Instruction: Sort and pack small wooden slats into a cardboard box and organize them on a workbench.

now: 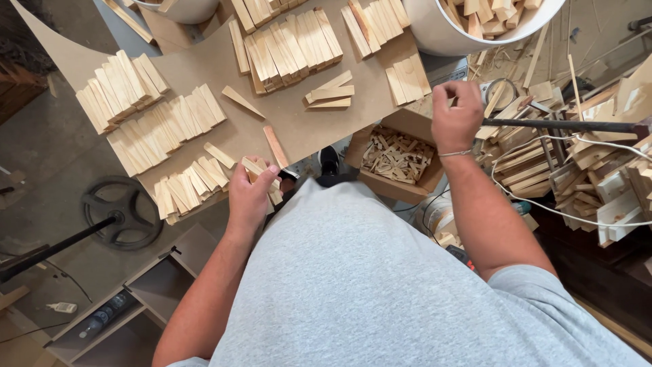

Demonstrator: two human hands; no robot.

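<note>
Left hand [250,194] grips wood slats [261,173]; right hand [456,119] apparently closed.

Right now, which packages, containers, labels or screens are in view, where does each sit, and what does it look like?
Cardboard box: open, brown, below the right hand, full of thin wood offcuts.
White bucket: round, top right, holding wood pieces.
Second white tub: top edge, mostly cut off.
Plastic bottle: clear, lying on the grey shelf at lower left; its label is too small to make out.
No screens or signs.
Left hand holds wooden wedges.
</note>
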